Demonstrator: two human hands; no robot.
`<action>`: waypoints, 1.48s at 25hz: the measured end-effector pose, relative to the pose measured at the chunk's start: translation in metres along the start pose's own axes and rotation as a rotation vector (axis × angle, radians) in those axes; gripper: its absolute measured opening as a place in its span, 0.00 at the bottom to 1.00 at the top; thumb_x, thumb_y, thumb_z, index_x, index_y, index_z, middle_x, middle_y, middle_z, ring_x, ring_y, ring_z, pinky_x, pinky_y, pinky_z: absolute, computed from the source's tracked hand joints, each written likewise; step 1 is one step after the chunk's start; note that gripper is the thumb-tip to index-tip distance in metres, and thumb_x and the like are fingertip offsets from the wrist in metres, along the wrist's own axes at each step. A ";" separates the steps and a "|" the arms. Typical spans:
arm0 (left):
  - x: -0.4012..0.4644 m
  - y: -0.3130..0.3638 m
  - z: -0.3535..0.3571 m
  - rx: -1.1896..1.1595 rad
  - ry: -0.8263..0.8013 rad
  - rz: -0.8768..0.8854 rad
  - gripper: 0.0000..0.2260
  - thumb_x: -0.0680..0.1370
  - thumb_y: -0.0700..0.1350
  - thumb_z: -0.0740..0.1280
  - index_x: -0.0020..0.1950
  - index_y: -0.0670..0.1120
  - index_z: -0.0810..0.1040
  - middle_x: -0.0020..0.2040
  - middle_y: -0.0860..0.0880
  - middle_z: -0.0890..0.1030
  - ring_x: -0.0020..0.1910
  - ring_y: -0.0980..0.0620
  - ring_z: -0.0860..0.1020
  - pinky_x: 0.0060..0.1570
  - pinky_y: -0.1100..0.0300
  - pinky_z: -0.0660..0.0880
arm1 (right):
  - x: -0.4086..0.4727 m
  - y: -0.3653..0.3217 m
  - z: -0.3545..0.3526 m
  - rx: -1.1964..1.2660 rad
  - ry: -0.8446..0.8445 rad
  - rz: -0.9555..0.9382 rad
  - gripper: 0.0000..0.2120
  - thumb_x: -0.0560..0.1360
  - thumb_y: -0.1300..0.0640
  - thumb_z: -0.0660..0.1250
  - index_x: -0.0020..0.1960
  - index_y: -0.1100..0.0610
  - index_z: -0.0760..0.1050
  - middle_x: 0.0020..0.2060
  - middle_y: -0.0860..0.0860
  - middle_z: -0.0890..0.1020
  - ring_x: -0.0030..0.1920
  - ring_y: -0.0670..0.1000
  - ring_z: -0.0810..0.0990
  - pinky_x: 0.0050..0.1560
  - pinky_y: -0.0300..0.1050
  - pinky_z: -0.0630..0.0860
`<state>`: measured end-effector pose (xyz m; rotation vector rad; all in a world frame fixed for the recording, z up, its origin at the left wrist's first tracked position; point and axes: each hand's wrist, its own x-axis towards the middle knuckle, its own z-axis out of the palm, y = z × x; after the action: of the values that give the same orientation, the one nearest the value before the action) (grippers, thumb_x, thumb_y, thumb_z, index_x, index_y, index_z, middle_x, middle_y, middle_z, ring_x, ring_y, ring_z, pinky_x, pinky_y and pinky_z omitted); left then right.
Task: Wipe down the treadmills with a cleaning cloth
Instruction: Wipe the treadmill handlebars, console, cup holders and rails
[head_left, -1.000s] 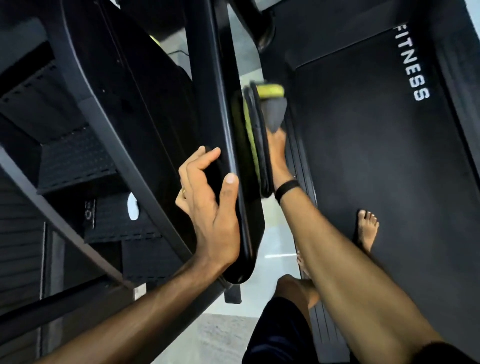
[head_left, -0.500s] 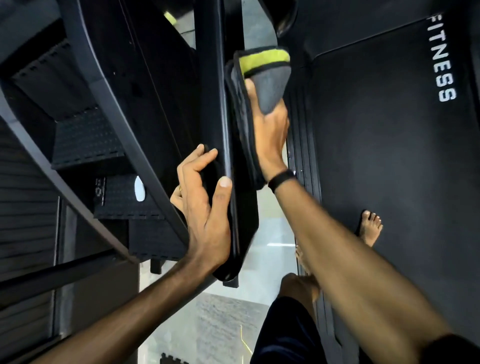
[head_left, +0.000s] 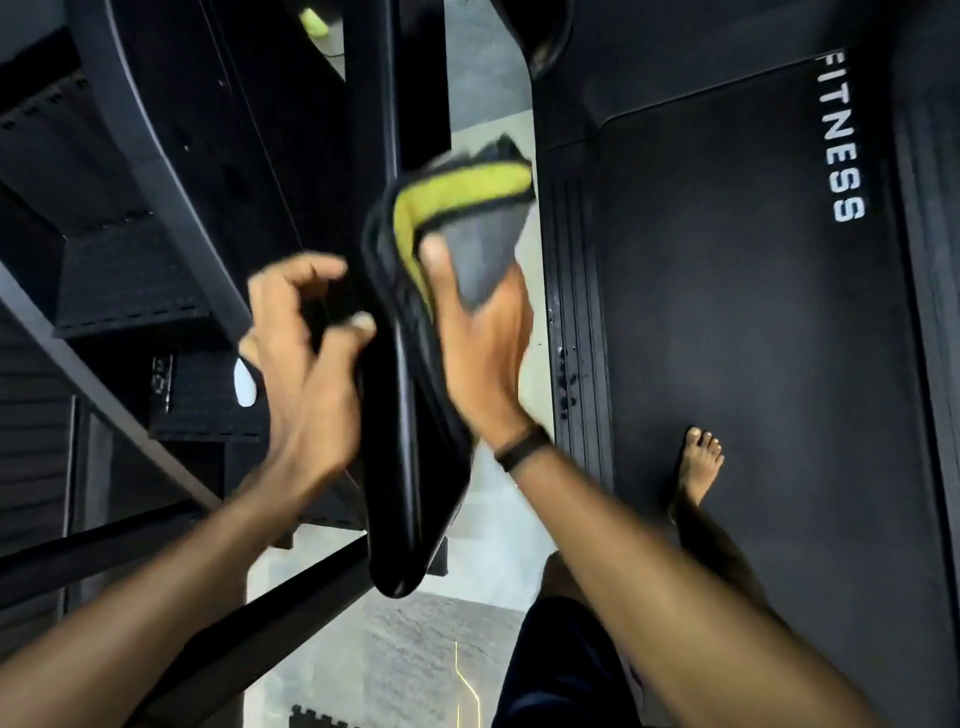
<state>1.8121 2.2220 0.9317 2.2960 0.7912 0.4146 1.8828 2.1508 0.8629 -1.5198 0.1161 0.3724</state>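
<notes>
At frame centre the right hand pinches the cleaning cloth against the black panel, the left hand grips loosely, so the cloth may slip off the panel's edge.

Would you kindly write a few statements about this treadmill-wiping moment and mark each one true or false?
1. The right hand holds a grey and yellow cloth against the black panel. True.
2. The belt reads FITNESS. True.
3. The person wears shoes. False: the foot on the belt is bare.
4. The left hand holds the cloth. False: it is at the panel's other side.
5. A dark band is on the right wrist. True.
</notes>
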 end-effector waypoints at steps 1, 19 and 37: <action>0.017 0.002 0.004 0.013 0.032 0.028 0.17 0.73 0.48 0.63 0.62 0.56 0.73 0.62 0.48 0.74 0.62 0.52 0.72 0.68 0.38 0.64 | 0.036 0.000 0.009 -0.009 -0.013 0.052 0.31 0.73 0.30 0.63 0.58 0.56 0.77 0.51 0.55 0.83 0.54 0.56 0.82 0.53 0.52 0.78; 0.101 0.004 0.046 -0.032 -0.127 0.051 0.25 0.84 0.48 0.54 0.79 0.40 0.58 0.80 0.44 0.60 0.79 0.52 0.59 0.78 0.44 0.54 | 0.128 -0.017 0.043 0.100 -0.071 0.191 0.22 0.77 0.36 0.66 0.57 0.54 0.76 0.53 0.56 0.80 0.58 0.56 0.79 0.59 0.55 0.76; 0.100 0.001 0.045 -0.020 -0.121 0.029 0.27 0.82 0.54 0.55 0.80 0.47 0.58 0.80 0.51 0.61 0.78 0.52 0.61 0.75 0.38 0.55 | 0.164 0.001 0.055 0.189 -0.089 0.319 0.18 0.79 0.42 0.65 0.43 0.56 0.74 0.39 0.53 0.80 0.41 0.54 0.78 0.44 0.48 0.74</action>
<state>1.9105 2.2630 0.9075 2.2929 0.6912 0.2920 2.0283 2.2324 0.8156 -1.2957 0.3177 0.6641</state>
